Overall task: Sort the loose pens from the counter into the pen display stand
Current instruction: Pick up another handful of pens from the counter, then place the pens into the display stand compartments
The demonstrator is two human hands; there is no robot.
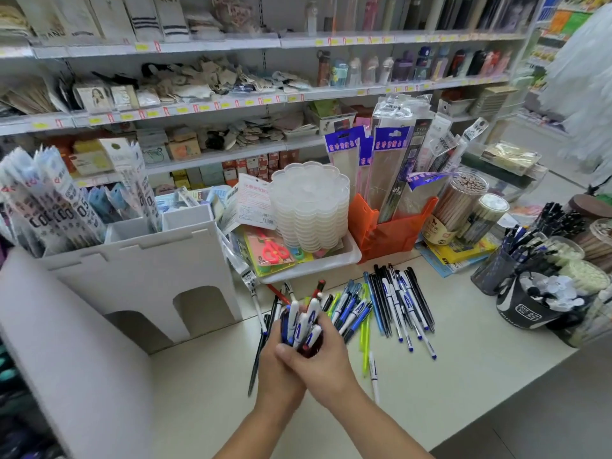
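Hands [303, 354] grip bundle of white-and-blue pens [302, 323].

so basically all you get of the person is two bare forearms coming up from the bottom middle of the frame, left hand [280, 376] and right hand [326, 356], no sleeves, gloves, watch or rings showing anywhere.

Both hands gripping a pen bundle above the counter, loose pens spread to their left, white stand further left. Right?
Not quite. The head view shows the loose pens to the right of the hands, not left. The left hand and right hand do grip the pen bundle; the white stand is left.
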